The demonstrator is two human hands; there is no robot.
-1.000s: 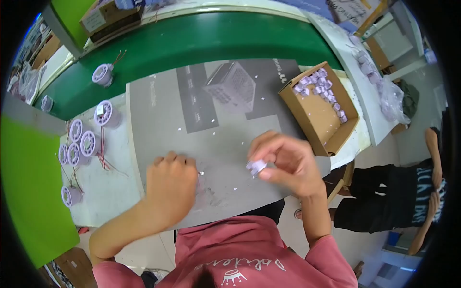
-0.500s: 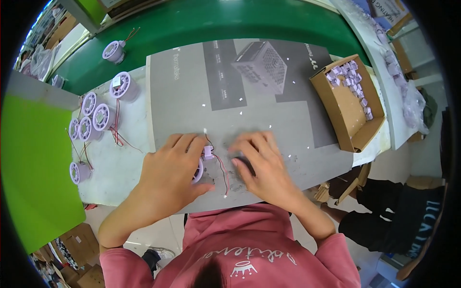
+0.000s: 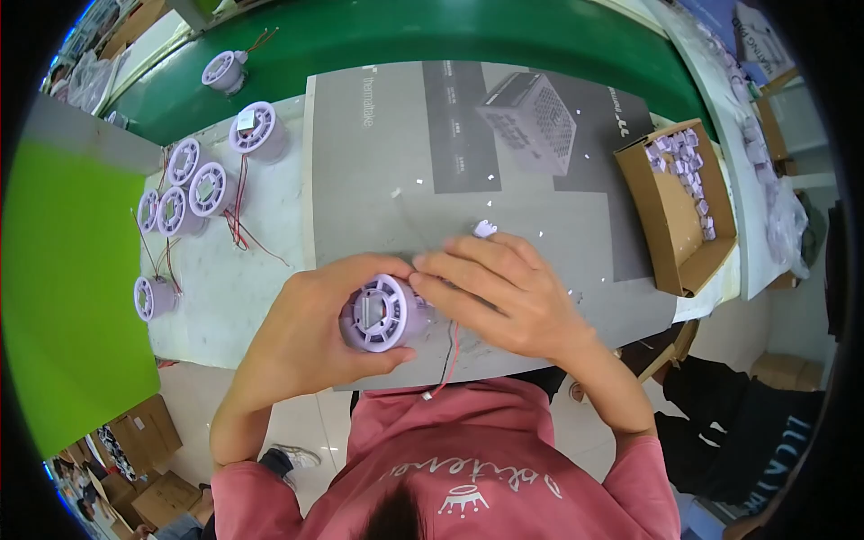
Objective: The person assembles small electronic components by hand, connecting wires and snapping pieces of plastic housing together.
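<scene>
My left hand [image 3: 315, 315] is wrapped round a lilac round plastic housing [image 3: 416, 315] with a slotted rim, tilted so its slotted face shows. Fingers pressed together, my right hand [image 3: 513, 292] touches the housing's right side; what its fingertips pinch, if anything, is hidden. A red and black wire pair [image 3: 453, 346] hangs from below the housing toward my shirt, ending in a small white connector [image 3: 428, 396]. Just beyond my right fingers shows a small lilac plastic piece [image 3: 486, 229]; I cannot tell whether it lies on the board or touches the hand.
A grey printed cardboard sheet [image 3: 369, 180] covers the worktop. Several similar lilac housings [image 3: 210, 189] with wires stand at the left, another [image 3: 223, 72] on the green surface [image 3: 360, 40]. An open cardboard box [image 3: 661, 225] of small lilac pieces sits at the right. A person [image 3: 720, 432] is beyond it.
My left hand has lifted and turned the housing, so its slotted face shows. My right hand has come in from the right to touch it. The view has shifted slightly.
</scene>
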